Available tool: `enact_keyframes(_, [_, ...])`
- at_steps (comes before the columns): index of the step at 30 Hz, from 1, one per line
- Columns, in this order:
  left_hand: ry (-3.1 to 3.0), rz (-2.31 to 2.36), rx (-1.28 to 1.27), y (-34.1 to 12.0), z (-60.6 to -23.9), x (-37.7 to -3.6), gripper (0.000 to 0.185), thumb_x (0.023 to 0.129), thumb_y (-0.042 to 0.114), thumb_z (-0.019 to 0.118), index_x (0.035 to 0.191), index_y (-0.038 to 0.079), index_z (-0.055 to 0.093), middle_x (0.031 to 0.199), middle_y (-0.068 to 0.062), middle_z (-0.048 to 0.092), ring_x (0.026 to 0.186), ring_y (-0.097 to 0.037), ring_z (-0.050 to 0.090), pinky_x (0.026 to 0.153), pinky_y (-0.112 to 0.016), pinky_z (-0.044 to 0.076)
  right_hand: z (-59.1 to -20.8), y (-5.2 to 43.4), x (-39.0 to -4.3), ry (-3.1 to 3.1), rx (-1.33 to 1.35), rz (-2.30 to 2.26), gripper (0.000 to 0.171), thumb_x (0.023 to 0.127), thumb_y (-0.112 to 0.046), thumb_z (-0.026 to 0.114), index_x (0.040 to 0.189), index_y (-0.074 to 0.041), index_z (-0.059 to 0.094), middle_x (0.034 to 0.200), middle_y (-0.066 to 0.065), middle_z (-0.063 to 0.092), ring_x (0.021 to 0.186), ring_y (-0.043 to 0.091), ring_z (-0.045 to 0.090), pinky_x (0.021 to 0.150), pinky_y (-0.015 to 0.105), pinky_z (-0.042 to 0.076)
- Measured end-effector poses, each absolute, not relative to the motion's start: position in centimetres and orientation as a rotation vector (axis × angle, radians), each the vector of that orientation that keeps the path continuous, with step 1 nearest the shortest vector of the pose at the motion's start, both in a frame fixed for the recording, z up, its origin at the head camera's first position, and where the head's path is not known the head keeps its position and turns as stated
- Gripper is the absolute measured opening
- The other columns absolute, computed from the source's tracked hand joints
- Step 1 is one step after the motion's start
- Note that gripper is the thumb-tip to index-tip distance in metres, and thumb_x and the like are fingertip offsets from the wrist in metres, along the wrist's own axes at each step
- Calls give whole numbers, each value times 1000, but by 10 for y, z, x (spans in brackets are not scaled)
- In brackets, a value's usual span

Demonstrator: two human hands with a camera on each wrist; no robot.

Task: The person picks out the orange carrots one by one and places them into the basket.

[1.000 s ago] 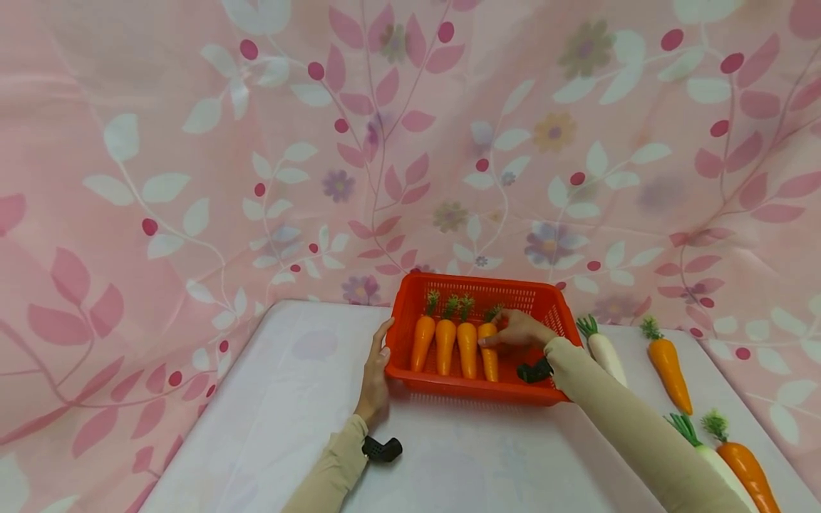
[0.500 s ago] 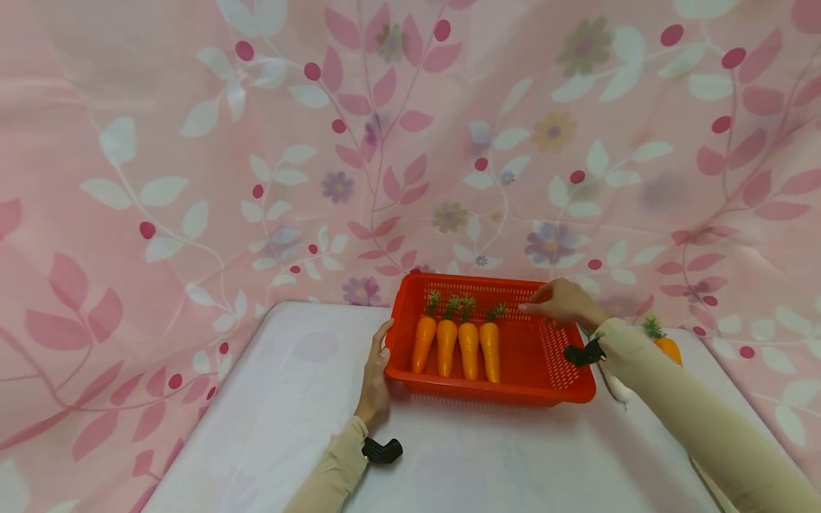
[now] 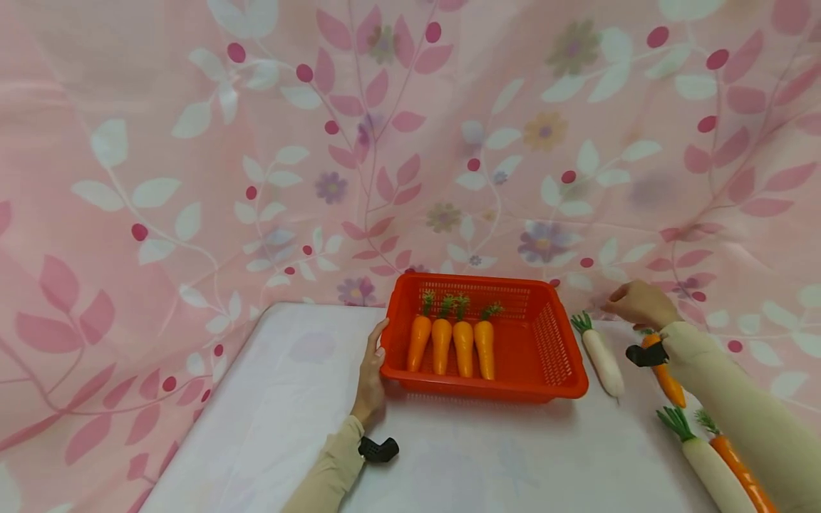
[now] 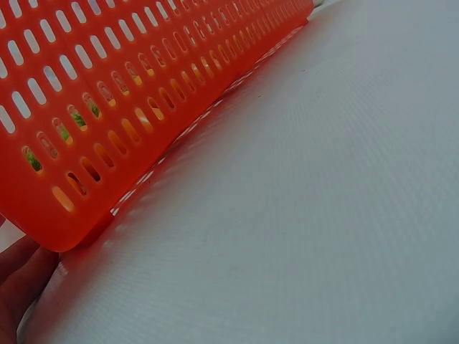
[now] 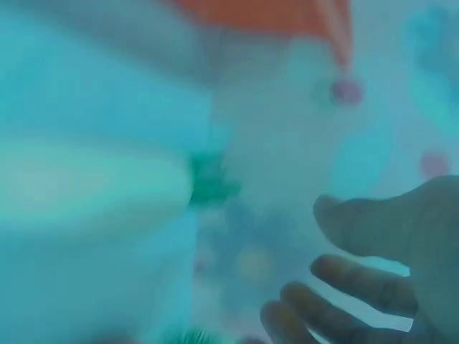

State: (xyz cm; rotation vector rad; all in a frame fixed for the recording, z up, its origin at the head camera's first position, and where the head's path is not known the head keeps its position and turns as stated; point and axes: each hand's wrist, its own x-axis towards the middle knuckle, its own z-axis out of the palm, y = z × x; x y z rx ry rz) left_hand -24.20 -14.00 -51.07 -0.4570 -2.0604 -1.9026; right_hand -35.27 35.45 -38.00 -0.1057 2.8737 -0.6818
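A red slotted basket (image 3: 564,388) stands on the white table (image 3: 288,399) with several orange carrots (image 3: 463,347) lying side by side in its left half. My left hand (image 3: 372,374) rests flat against the basket's left wall (image 4: 107,93), fingers straight; a fingertip (image 4: 18,276) shows by the basket's corner. My right hand (image 3: 636,303) hovers right of the basket, fingers relaxed and holding nothing, above a loose carrot (image 3: 668,381) partly hidden by the wrist. A white radish (image 3: 603,354) lies between basket and hand. The right wrist view is blurred and blue-tinted, with spread fingers (image 5: 351,283).
Another white radish (image 3: 705,467) and another carrot (image 3: 737,470) lie at the table's front right, beside my right sleeve. A pink flowered cloth (image 3: 256,142) hangs close behind the table and falls around its left and right sides.
My right hand let go of the fourth carrot in the basket, lifted out and swung right, past the rim to above the loose carrot. The left hand stayed on the basket.
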Motion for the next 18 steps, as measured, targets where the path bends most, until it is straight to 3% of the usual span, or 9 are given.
enact_keyframes(5, [-2035,-1915,-443,-141,-529,-254,55,103,22,24,157,18,25,163,-1,22,149,-28,23,117,-62,18,-388,392,-345,2905,-112,-438,63,89,-41,65,115,16,58,93,25,63,71,30,59,60,42,55])
enact_keyframes(11, [-2032,-1866,-435,-142,-543,-264,54,102,33,26,156,27,27,162,6,25,149,-24,24,117,-61,19,-405,419,-334,2835,26,-341,67,84,-49,67,108,13,59,87,21,59,75,33,56,60,45,52])
enact_keyframes(18, [-2049,-1901,-433,-142,-530,-252,54,103,27,25,157,21,25,163,2,23,149,-28,23,116,-63,18,-428,432,-322,2812,65,-431,60,90,-47,60,102,11,59,81,15,56,70,28,57,56,38,53])
